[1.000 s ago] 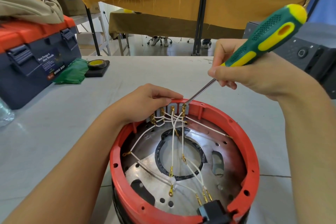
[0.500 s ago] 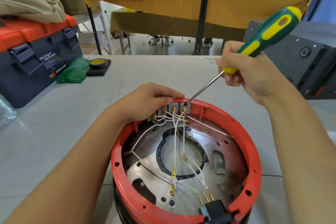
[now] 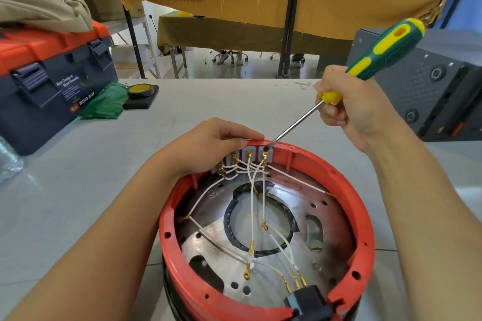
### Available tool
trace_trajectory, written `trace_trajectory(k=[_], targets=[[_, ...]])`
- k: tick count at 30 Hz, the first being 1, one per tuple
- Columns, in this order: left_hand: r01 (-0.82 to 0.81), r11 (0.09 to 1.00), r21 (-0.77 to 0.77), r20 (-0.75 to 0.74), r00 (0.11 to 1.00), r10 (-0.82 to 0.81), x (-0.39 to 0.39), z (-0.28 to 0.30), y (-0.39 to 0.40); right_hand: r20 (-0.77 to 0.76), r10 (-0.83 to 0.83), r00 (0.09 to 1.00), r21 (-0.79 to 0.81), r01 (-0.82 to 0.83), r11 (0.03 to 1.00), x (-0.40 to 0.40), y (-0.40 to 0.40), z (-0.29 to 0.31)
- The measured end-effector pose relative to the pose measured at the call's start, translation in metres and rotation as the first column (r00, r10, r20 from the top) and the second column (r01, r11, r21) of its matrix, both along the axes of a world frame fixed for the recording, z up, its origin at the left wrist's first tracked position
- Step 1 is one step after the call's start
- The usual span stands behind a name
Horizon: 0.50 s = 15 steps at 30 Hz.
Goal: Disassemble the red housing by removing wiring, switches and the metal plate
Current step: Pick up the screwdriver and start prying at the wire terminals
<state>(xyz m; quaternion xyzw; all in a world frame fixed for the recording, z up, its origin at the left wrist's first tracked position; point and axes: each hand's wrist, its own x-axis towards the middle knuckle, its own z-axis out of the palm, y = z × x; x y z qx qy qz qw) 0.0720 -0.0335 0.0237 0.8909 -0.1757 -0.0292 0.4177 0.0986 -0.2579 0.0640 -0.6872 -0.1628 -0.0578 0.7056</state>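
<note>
The round red housing [image 3: 361,219] stands on the table in front of me. Inside lies a shiny metal plate [image 3: 208,240] with a central hole. White wires [image 3: 251,206] with gold terminals run from the white switch block [image 3: 254,157] at the far rim to a black connector [image 3: 309,301] at the near rim. My left hand [image 3: 208,142] grips the far rim beside the switch block, fingers curled over it. My right hand [image 3: 347,107] holds a green and yellow screwdriver [image 3: 383,52], its tip touching the right end of the switch block.
A blue and orange toolbox [image 3: 49,81] stands at the left with beige cloth on top. Green cloth [image 3: 104,104] and a tape roll [image 3: 138,90] on a black block lie beside it. A dark grey device [image 3: 433,86] stands at the right. A clear bottle [image 3: 7,161] is at the left edge.
My right hand has drawn back along the screwdriver toward the handle and shifted right. The tip stays at the switch block. My left hand keeps its hold on the rim.
</note>
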Motion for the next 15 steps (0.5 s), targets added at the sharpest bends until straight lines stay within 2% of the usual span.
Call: trace_trajectory(k=[3,9,15], targets=[[0.009,1.0,-0.018,0.006,1.0,-0.009,-0.001,0.0,0.0,0.004,0.001,1.0,-0.005,-0.001,1.0,0.001,0.0,0.0],[0.012,1.0,-0.007,0.009,1.0,-0.012,-0.001,0.0,0.0,0.092,0.139,0.986,-0.217,-0.116,0.969,-0.006,-0.014,0.009],[0.013,1.0,-0.006,0.015,1.0,-0.013,0.0,-0.001,0.001,0.153,0.216,0.964,-0.362,-0.149,0.92,-0.011,-0.015,0.017]])
